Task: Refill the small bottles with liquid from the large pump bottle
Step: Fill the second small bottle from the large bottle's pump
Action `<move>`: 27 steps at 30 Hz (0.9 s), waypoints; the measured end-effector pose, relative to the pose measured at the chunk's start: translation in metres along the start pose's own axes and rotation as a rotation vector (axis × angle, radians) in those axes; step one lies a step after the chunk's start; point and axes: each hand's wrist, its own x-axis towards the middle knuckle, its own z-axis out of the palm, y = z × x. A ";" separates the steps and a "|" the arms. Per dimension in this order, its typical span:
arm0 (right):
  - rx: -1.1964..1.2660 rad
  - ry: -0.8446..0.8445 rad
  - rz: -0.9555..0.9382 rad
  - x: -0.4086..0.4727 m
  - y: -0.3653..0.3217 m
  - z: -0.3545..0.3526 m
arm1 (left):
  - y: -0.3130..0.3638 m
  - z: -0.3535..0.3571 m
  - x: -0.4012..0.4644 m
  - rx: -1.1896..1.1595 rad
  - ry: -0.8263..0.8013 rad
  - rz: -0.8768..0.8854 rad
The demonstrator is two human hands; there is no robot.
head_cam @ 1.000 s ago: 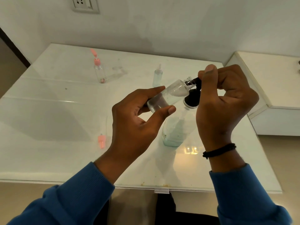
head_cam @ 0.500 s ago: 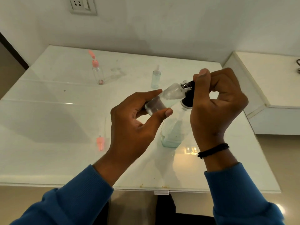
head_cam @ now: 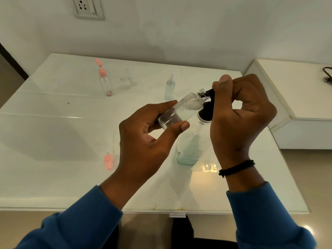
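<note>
My left hand (head_cam: 143, 141) grips a small clear bottle (head_cam: 181, 109) by its base, tilted with its open neck against the black pump nozzle. The large pump bottle (head_cam: 188, 150) stands on the table under my hands, with pale green liquid in its lower part. My right hand (head_cam: 239, 115) is curled round its black pump head (head_cam: 206, 114), thumb on top. A small clear bottle with an open pink flip cap (head_cam: 106, 83) stands at the back left. Another small bottle with pale liquid (head_cam: 169, 88) stands behind my hands. A loose pink cap (head_cam: 108, 160) lies near my left wrist.
The white glass-topped table (head_cam: 53, 177) meets a white wall with a socket (head_cam: 88, 8). A lower white ledge (head_cam: 296, 90) with a black cable (head_cam: 327, 74) adjoins the table's right side.
The view has shifted slightly. Both hands keep the same hold, the small bottle's neck staying at the pump nozzle.
</note>
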 end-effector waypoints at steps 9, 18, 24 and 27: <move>0.023 -0.012 0.033 -0.003 0.000 0.000 | -0.002 0.000 -0.001 0.014 0.000 0.010; 0.026 -0.009 0.041 -0.005 -0.001 0.001 | -0.004 0.000 -0.002 0.007 0.011 -0.005; 0.008 0.003 0.014 -0.001 -0.002 0.000 | -0.002 0.001 -0.001 -0.003 -0.007 -0.002; 0.022 -0.008 0.029 -0.005 0.000 0.001 | -0.003 0.001 -0.001 0.026 0.001 0.005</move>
